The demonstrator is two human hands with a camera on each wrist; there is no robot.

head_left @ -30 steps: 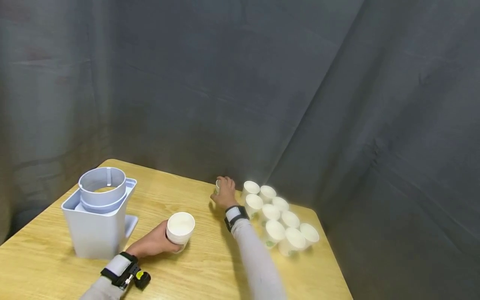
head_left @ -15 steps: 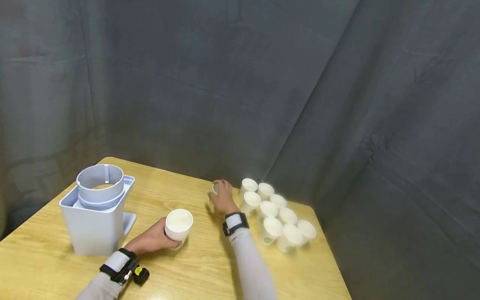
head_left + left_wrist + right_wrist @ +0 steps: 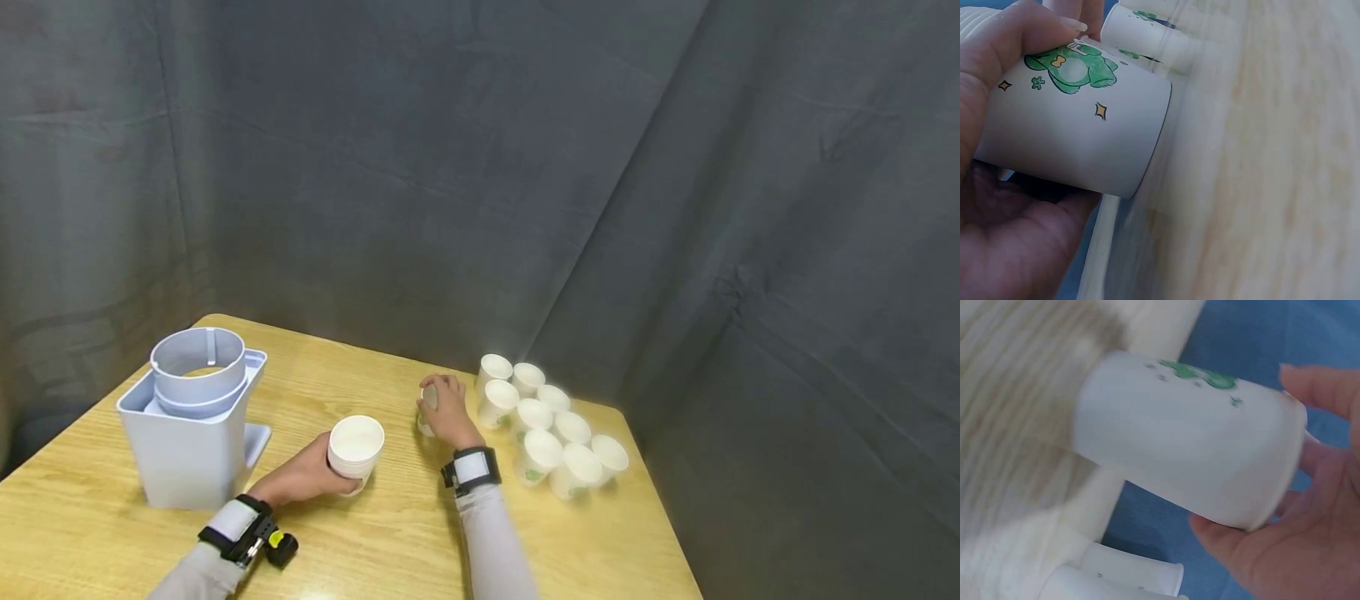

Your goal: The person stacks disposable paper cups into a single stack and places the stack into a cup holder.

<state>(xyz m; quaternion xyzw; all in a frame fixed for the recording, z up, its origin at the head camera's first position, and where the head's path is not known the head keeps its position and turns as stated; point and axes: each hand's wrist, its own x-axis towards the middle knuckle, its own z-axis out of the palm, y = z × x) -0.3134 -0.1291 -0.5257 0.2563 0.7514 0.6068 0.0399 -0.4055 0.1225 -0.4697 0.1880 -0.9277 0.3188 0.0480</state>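
My left hand (image 3: 303, 477) grips a stack of white paper cups (image 3: 356, 446) round its side, mouth up. In the left wrist view the lowest cup (image 3: 1079, 125) carries a green cartoon print, and several rims nest at the far left edge. Farther back on the table, my right hand (image 3: 448, 410) holds a single paper cup (image 3: 426, 423) by its rim, partly hidden behind the fingers. The right wrist view shows that cup (image 3: 1191, 437) between thumb and fingers, its base close over the wood.
Several white paper cups (image 3: 538, 450) stand upright in rows at the right of the wooden table (image 3: 420, 550). At the left stands a pale square bin (image 3: 187, 467) with a round ring (image 3: 198, 387) set in its top. Dark curtains (image 3: 420, 183) hang behind.
My right hand has drawn the single cup back from the far edge toward me. The left hand keeps its hold on the stack, and the whole head view has shifted slightly.
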